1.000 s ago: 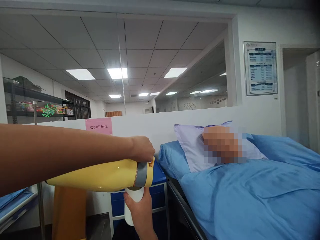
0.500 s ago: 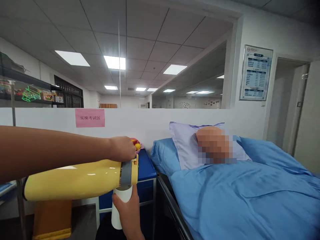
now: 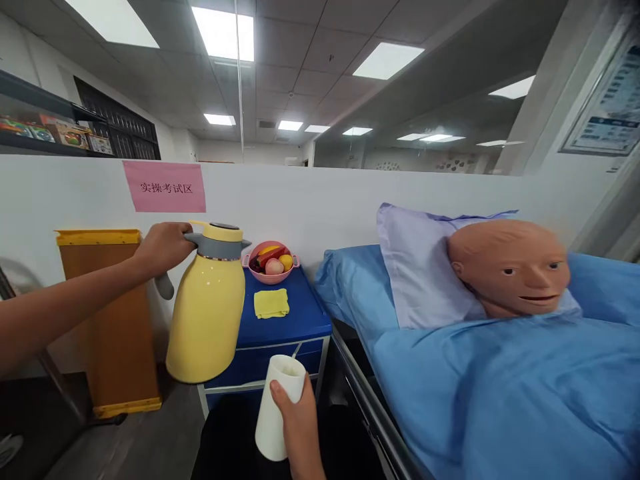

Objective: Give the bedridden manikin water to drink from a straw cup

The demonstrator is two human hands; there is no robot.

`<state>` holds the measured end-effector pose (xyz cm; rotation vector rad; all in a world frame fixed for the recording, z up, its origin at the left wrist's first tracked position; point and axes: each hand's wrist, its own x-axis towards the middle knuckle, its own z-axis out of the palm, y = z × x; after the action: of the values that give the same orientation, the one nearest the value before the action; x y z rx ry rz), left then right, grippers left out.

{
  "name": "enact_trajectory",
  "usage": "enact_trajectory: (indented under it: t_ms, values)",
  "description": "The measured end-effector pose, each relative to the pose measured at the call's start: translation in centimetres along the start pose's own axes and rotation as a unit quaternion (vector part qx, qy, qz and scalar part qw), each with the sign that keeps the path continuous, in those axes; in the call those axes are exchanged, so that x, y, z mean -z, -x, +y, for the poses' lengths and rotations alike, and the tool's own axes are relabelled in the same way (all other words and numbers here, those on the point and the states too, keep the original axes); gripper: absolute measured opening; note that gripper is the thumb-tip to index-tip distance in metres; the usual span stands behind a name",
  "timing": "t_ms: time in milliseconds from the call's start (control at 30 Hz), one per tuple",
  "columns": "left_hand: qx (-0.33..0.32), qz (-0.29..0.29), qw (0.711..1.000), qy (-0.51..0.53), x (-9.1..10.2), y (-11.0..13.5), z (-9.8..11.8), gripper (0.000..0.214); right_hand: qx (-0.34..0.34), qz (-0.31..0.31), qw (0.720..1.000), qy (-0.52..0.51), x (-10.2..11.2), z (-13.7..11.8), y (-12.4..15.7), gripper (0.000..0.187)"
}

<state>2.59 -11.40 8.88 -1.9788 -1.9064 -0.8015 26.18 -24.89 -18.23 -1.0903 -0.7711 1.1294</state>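
Observation:
My left hand [image 3: 163,248] grips the grey handle of a yellow thermos jug [image 3: 207,310], which hangs nearly upright in the air at the left edge of a blue bedside cabinet [image 3: 295,319]. My right hand [image 3: 299,427] is wrapped round a white cup [image 3: 278,413], held low in front of the cabinet and apart from the jug. On the cabinet top lie a folded yellow cloth [image 3: 271,303] and a pink bowl of fruit [image 3: 271,261].
A training manikin [image 3: 507,267] lies in the bed on a lilac pillow [image 3: 417,270] under a blue sheet [image 3: 500,393]. A dark bed rail [image 3: 373,417] runs beside the cabinet. An orange-brown bin [image 3: 107,320] with a yellow rim stands at left against the white partition.
The jug has swung from lying tipped over the cup to nearly upright, away from it. The cup has dropped lower. The view has tilted down, showing the cabinet top.

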Motion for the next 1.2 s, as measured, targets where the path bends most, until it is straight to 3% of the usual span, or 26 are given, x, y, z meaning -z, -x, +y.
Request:
enact_trajectory:
  t_ms: [167, 400, 633, 833, 967, 1067, 1200]
  values:
    - [0.123, 0.024, 0.983, 0.133, -4.2, -2.6, -2.1, 0.017, -0.003, 0.065, 0.998, 0.011, 0.7, 0.6, -1.8, 0.064]
    - [0.166, 0.055, 0.967, 0.184, -8.8, -4.9, -3.9, 0.012, -0.018, 0.092, 0.995, 0.013, 0.7, 3.5, -3.9, 0.070]
    - [0.178, 0.092, 0.966, 0.163, -12.0, -6.1, -4.6, 0.009, 0.024, 0.091, 0.995, 0.027, 0.0, 6.3, -5.2, 0.069]
    - [0.156, 0.077, 0.976, 0.128, -13.4, -6.0, -5.6, 0.016, 0.003, 0.056, 0.997, 0.055, 0.0, 7.6, -5.4, 0.063]
    - [0.168, 0.078, 0.970, 0.159, -14.4, -6.2, -6.3, 0.010, -0.016, 0.066, 0.996, 0.062, -0.5, 9.6, -5.9, 0.064]
    - [0.181, 0.097, 0.947, 0.247, -15.9, -5.7, -6.7, 0.009, -0.014, 0.044, 0.997, 0.056, -1.4, 11.2, -5.9, 0.064]
    - [0.235, 0.145, 0.886, 0.372, -18.4, -4.5, -7.3, 0.020, -0.044, 0.012, 0.999, 0.030, -3.1, 12.6, -4.8, 0.061]
